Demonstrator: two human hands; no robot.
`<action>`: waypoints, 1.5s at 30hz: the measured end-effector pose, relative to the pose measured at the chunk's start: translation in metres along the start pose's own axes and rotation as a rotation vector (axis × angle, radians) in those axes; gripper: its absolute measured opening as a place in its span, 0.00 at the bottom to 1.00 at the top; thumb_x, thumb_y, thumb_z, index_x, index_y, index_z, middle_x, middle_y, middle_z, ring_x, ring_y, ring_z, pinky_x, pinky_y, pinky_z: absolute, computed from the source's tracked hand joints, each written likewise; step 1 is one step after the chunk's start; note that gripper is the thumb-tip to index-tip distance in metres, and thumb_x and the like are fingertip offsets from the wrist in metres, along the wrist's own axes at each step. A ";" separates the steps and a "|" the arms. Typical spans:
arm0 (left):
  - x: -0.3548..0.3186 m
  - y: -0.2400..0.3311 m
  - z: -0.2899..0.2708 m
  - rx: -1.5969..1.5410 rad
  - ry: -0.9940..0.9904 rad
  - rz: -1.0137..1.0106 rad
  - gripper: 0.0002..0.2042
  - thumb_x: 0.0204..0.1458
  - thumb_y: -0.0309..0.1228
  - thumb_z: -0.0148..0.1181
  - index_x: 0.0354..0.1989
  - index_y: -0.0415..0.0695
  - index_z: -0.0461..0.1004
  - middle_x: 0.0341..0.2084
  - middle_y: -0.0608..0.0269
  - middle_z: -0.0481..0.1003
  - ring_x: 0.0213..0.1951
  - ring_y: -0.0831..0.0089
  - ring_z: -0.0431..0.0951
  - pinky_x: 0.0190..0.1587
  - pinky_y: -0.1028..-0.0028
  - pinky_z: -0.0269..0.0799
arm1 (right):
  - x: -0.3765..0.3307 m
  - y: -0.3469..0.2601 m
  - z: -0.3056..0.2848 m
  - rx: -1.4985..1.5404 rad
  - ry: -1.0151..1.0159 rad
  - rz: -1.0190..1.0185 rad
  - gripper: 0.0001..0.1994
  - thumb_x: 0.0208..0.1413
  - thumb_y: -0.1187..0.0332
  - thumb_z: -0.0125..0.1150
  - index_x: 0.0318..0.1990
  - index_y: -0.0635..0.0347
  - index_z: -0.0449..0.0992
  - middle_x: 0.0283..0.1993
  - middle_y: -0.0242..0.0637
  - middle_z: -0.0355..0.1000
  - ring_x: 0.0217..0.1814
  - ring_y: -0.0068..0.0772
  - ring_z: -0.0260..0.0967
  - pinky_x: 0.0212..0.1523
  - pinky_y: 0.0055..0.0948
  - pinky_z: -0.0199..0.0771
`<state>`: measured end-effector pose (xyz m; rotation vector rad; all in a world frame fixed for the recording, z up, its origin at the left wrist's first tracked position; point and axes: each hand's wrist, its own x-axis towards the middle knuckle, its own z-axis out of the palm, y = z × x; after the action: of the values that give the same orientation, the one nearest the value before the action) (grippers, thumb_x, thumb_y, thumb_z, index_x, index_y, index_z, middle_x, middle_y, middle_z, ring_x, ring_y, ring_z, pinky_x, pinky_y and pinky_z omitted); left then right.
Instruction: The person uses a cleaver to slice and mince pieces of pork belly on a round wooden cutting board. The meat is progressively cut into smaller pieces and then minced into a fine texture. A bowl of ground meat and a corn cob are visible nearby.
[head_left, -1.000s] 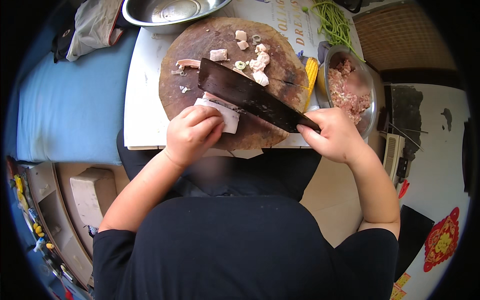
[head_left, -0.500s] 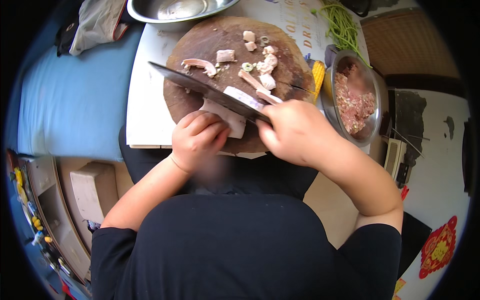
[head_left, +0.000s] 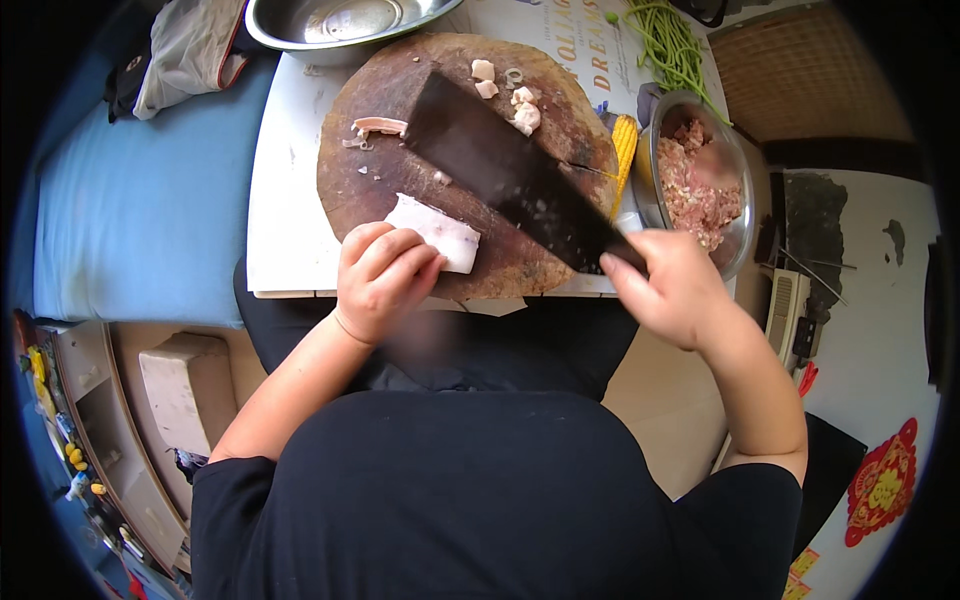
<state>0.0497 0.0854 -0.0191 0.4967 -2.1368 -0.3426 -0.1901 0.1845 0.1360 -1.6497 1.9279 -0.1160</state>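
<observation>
1. Meat slab (head_left: pixel 437 231): pale white-pink block, roughly rectangular, flat top, fatty look, one long edge cut straight. Lies on near edge of round wooden board (head_left: pixel 380 180), at person's left-centre.
2. Left hand (head_left: pixel 383 279): fingers curled & clenched over slab's near end, knuckles up, fingertips pressing on the meat, pinning it to board.
3. Right hand (head_left: pixel 672 285): fingers wrapped round handle of cleaver (head_left: pixel 510 172), grip closed; handle itself hidden under the hand.
4. Cleaver: wide dark blade, broad side facing up, w/ small bits stuck to it. It stretches diagonally across board from upper centre to lower right, above & right of slab, apart from it.
5. Board: dark brown, worn, sits on white tabletop (head_left: pixel 285 160). Far side has pink meat strip (head_left: pixel 378 126) & a few small white chunks (head_left: pixel 524 114).
6. Right of board: steel bowl w/ minced meat (head_left: pixel 695 185), corn cob (head_left: pixel 625 150) betw. bowl & board, green beans (head_left: pixel 670 45) beyond.
7. Empty-looking steel bowl (head_left: pixel 340 18) at far edge, just past board.
</observation>
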 end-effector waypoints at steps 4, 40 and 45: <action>-0.004 -0.003 0.001 -0.030 0.015 -0.024 0.10 0.33 0.22 0.68 0.26 0.43 0.76 0.28 0.63 0.73 0.31 0.64 0.72 0.35 0.70 0.69 | -0.007 -0.022 0.007 -0.099 -0.009 -0.135 0.09 0.49 0.65 0.55 0.36 0.57 0.76 0.27 0.43 0.73 0.30 0.48 0.70 0.30 0.40 0.71; 0.001 -0.008 0.008 -0.076 0.037 -0.069 0.08 0.26 0.25 0.66 0.16 0.48 0.71 0.19 0.70 0.72 0.22 0.71 0.70 0.25 0.75 0.68 | 0.031 -0.036 0.009 -0.238 -0.193 -0.207 0.12 0.45 0.68 0.55 0.39 0.59 0.75 0.27 0.45 0.72 0.31 0.48 0.71 0.32 0.42 0.71; 0.000 -0.010 0.002 -0.124 -0.061 -0.081 0.08 0.26 0.23 0.66 0.19 0.44 0.74 0.23 0.64 0.74 0.27 0.65 0.76 0.29 0.71 0.71 | 0.020 -0.031 0.006 -0.257 -0.190 -0.236 0.09 0.44 0.68 0.57 0.33 0.60 0.74 0.22 0.43 0.70 0.26 0.48 0.71 0.28 0.42 0.71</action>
<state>0.0506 0.0773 -0.0242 0.5072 -2.1421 -0.5386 -0.1617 0.1605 0.1370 -1.9763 1.6546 0.1976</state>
